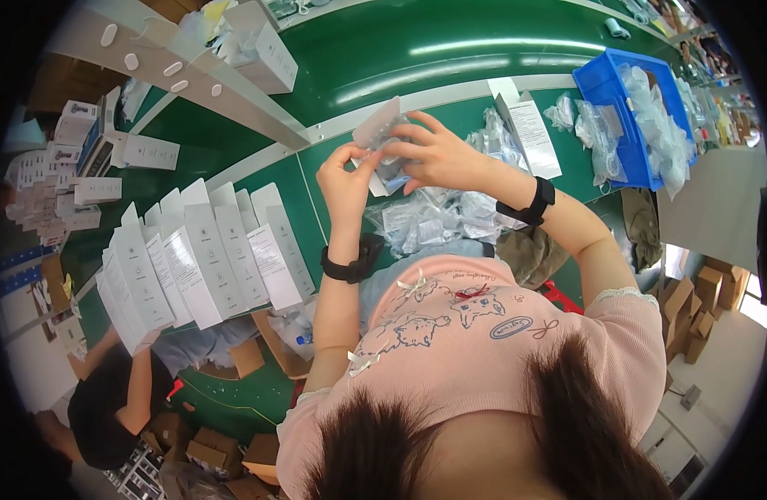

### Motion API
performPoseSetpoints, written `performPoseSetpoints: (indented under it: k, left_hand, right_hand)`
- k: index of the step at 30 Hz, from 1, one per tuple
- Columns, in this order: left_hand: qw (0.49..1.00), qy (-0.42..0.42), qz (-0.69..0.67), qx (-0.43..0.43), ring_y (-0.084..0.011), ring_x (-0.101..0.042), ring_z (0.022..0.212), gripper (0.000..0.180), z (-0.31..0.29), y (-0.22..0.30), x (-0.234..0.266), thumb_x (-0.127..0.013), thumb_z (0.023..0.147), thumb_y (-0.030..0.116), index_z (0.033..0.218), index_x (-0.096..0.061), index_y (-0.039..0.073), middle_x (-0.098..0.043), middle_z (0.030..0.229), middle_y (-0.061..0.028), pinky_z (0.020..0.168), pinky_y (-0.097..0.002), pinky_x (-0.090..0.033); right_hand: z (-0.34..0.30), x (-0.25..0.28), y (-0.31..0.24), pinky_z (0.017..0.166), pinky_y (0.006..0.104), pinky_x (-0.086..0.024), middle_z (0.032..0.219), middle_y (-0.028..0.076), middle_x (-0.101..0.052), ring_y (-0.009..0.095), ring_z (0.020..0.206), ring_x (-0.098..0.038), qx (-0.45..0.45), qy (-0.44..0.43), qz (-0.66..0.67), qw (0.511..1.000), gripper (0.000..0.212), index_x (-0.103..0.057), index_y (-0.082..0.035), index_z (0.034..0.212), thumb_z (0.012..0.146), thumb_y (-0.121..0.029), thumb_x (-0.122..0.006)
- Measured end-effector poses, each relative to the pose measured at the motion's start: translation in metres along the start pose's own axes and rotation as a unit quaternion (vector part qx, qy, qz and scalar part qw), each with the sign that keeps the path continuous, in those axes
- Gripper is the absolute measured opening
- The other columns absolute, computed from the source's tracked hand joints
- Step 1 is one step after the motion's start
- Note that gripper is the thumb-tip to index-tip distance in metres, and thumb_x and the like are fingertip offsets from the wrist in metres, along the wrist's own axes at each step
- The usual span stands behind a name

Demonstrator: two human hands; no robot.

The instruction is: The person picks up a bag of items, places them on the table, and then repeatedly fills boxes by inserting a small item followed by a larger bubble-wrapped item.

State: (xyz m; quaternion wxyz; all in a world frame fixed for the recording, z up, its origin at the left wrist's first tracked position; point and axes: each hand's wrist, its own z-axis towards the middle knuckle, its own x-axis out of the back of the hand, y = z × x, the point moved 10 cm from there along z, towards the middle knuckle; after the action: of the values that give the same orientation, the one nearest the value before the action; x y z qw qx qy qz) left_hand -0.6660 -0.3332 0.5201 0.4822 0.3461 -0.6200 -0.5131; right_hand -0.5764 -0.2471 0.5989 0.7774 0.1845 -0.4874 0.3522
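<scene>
In front of me, over the green table, my left hand point(347, 180) grips the near left edge of a small white carton point(378, 122), thumb and fingers pinched together. The carton is tilted and its flap stands up. My right hand point(437, 157) curls over the carton's mouth, its fingers bent onto a clear plastic bag point(389, 170) that sits partly inside. What the bag contains is too small to make out. Just below my right forearm lies a heap of clear plastic bags point(429, 218) with pale parts in them.
Several white cartons point(202, 258) with raised flaps stand in rows at left. One more open carton point(529, 133) stands beyond the heap. At far right a blue bin point(602, 79) overflows with plastic bags. A grey metal post point(233, 92) rises at upper left. Another person point(121, 400) works at lower left.
</scene>
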Motion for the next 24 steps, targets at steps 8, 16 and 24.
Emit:
performPoseSetpoints:
  k: [8,16,24]
  left_hand:
    - [0.996,0.034,-0.047,-0.061,-0.0228,-0.045,0.11,0.035,-0.027,-0.005,0.044,-0.061,0.075,0.005,0.108,-0.049,0.001,-0.046,0.12,-0.0134,0.084,-0.0322,-0.042]
    - [0.79,0.062,0.61,0.008,-0.0338,-0.018,0.129,0.084,-0.085,-0.091,0.131,-0.072,0.062,0.02,0.131,-0.027,0.004,-0.022,0.137,-0.0196,0.1,-0.0527,-0.017]
    - [0.839,-0.062,0.538,0.051,-0.0351,-0.017,0.129,0.095,-0.096,-0.091,0.055,-0.074,0.059,0.023,0.134,-0.021,0.002,-0.021,0.138,-0.0213,0.1,-0.0534,-0.016]
  right_hand:
    - [-0.029,-0.002,0.041,0.095,0.045,-0.032,0.119,0.01,-0.044,0.029,0.112,-0.039,-0.188,0.106,0.132,0.967,0.038,-0.061,-0.014,0.096,0.06,-0.02,-0.072]
    - [-0.054,-0.051,0.075,0.098,0.0394,-0.032,0.128,0.015,-0.036,0.03,0.12,-0.035,-0.304,0.154,0.412,0.845,0.095,-0.026,-0.008,0.133,0.055,-0.018,-0.08]
    - [-0.053,-0.064,0.226,0.095,0.0337,-0.036,0.127,0.009,-0.038,0.022,0.117,-0.038,-0.419,0.195,0.464,0.756,0.103,-0.015,-0.007,0.135,0.055,-0.012,-0.079]
